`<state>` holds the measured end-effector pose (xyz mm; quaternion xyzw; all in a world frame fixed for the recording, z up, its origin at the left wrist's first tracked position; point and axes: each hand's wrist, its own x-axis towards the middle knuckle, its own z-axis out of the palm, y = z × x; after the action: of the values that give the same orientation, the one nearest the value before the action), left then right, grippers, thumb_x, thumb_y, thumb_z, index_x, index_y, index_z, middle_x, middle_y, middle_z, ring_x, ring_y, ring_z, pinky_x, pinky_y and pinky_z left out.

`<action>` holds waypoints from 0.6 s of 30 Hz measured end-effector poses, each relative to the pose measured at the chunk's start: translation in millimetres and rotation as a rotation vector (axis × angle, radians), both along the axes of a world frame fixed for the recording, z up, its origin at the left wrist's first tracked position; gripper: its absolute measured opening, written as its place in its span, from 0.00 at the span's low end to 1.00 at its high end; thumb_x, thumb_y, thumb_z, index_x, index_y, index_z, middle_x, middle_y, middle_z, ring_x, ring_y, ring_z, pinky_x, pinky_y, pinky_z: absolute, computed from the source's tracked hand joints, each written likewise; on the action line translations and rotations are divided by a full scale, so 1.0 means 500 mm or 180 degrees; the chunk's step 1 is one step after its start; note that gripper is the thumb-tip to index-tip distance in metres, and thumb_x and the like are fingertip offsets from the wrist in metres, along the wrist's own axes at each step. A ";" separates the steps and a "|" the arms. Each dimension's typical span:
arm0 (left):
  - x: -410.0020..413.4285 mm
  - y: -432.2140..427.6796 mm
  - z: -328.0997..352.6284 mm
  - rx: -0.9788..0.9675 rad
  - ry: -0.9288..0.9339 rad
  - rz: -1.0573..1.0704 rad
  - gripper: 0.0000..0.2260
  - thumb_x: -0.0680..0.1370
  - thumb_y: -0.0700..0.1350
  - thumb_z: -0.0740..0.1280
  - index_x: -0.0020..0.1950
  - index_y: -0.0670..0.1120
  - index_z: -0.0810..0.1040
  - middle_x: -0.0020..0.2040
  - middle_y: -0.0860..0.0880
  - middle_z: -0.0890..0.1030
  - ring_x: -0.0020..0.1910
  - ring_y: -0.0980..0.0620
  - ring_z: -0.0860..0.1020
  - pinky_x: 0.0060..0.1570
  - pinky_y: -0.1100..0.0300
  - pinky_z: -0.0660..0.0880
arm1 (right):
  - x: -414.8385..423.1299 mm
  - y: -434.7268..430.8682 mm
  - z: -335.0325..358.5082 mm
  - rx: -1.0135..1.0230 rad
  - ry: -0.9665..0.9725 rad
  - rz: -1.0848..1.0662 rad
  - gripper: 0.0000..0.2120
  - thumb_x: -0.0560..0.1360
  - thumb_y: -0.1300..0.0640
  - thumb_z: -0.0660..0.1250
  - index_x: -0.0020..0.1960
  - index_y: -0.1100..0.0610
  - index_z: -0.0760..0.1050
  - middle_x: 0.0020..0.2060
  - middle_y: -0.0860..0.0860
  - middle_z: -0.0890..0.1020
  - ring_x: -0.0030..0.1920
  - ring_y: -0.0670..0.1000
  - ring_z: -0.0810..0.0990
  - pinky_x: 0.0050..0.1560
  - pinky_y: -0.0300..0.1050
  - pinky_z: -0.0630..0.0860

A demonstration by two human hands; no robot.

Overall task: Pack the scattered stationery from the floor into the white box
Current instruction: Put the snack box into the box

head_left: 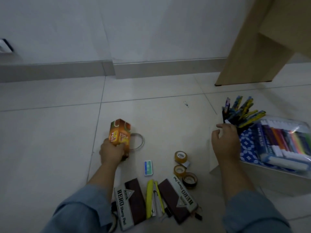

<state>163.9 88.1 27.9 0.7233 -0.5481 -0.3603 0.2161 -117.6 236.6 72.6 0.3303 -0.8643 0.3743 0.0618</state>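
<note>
My left hand (111, 153) grips an orange carton (120, 134) and holds it tilted just above the floor, beside a thin tape ring (138, 142). My right hand (226, 142) hovers with loosely curled fingers at the near left corner of the white box (252, 179), holding nothing. The box holds a bundle of pens (242, 111), a blue patterned pack (248, 145) and a sleeve of coloured markers (286, 140). On the floor lie three tape rolls (180, 156), a small blue staple box (148, 167), two stamp pad boxes (129, 203) and a yellow stapler (152, 198).
A wooden table leg (244, 64) stands at the back right, behind the box. A grey skirting board (101, 68) and the wall run across the far side. A wall socket (5, 46) sits at the far left.
</note>
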 end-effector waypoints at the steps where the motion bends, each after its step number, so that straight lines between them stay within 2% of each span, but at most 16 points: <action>1: -0.027 0.006 0.019 -0.0075 0.0472 -0.0167 0.21 0.74 0.42 0.69 0.65 0.38 0.70 0.61 0.36 0.77 0.58 0.38 0.76 0.57 0.48 0.74 | 0.001 0.002 0.006 -0.0094 -0.0026 0.0043 0.11 0.75 0.67 0.61 0.54 0.67 0.78 0.57 0.64 0.78 0.58 0.64 0.76 0.53 0.51 0.75; 4: -0.125 0.039 0.084 0.0163 0.1713 -0.0701 0.25 0.77 0.46 0.66 0.72 0.42 0.64 0.64 0.41 0.76 0.59 0.42 0.77 0.60 0.47 0.75 | 0.003 0.012 0.029 -0.0495 -0.0389 0.0207 0.10 0.75 0.67 0.63 0.53 0.67 0.80 0.52 0.63 0.81 0.56 0.62 0.77 0.56 0.53 0.75; 6: -0.198 0.076 0.127 0.0441 0.2304 -0.1068 0.26 0.78 0.49 0.64 0.74 0.46 0.60 0.63 0.44 0.76 0.55 0.45 0.79 0.55 0.48 0.78 | 0.020 0.016 0.051 -0.0667 -0.1120 0.0390 0.10 0.77 0.62 0.65 0.55 0.63 0.79 0.52 0.58 0.80 0.54 0.56 0.77 0.52 0.46 0.75; 8: -0.269 0.122 0.168 0.0480 0.2550 -0.1416 0.22 0.78 0.49 0.63 0.71 0.48 0.63 0.61 0.45 0.77 0.51 0.50 0.80 0.51 0.52 0.79 | 0.030 0.023 0.070 -0.0719 -0.1502 0.0581 0.10 0.77 0.57 0.65 0.55 0.59 0.79 0.51 0.53 0.81 0.52 0.50 0.77 0.49 0.40 0.74; 11: -0.360 0.196 0.211 0.0568 0.2681 -0.1739 0.19 0.79 0.50 0.60 0.69 0.48 0.64 0.62 0.44 0.76 0.55 0.46 0.80 0.56 0.48 0.78 | 0.011 0.058 0.107 -0.1133 -0.1978 0.0728 0.06 0.78 0.54 0.64 0.53 0.52 0.77 0.45 0.45 0.81 0.47 0.44 0.80 0.43 0.37 0.78; 13: -0.403 0.240 0.221 0.0692 0.2815 -0.1964 0.20 0.80 0.52 0.59 0.70 0.48 0.62 0.62 0.45 0.75 0.53 0.50 0.80 0.50 0.55 0.81 | -0.025 0.101 0.130 -0.1288 -0.2624 0.0771 0.07 0.76 0.50 0.65 0.53 0.48 0.76 0.47 0.44 0.82 0.46 0.43 0.82 0.36 0.36 0.79; 15: -0.439 0.277 0.222 0.0691 0.2822 -0.2288 0.21 0.80 0.54 0.58 0.71 0.48 0.62 0.61 0.48 0.75 0.50 0.57 0.79 0.44 0.67 0.80 | -0.067 0.155 0.148 -0.1027 -0.3062 0.0800 0.12 0.73 0.46 0.67 0.55 0.46 0.75 0.50 0.47 0.82 0.49 0.49 0.82 0.34 0.42 0.80; 16: -0.453 0.291 0.219 0.0625 0.2685 -0.2468 0.21 0.79 0.56 0.57 0.70 0.49 0.65 0.61 0.49 0.76 0.52 0.57 0.79 0.45 0.67 0.78 | -0.090 0.184 0.154 -0.0838 -0.3134 0.0758 0.14 0.72 0.47 0.69 0.57 0.46 0.75 0.51 0.49 0.82 0.50 0.51 0.82 0.33 0.43 0.80; 18: -0.477 0.305 0.205 0.0233 0.2098 -0.2849 0.21 0.79 0.59 0.54 0.63 0.48 0.74 0.59 0.48 0.79 0.58 0.50 0.78 0.55 0.58 0.75 | -0.138 0.245 0.165 -0.0611 -0.3221 0.0578 0.15 0.72 0.48 0.69 0.58 0.49 0.76 0.49 0.50 0.83 0.48 0.53 0.83 0.31 0.43 0.79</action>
<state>-74.4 240.5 130.5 0.2759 -0.6923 -0.6429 0.1768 -186.4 358.9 155.1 0.1746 -0.7156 0.5686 -0.3663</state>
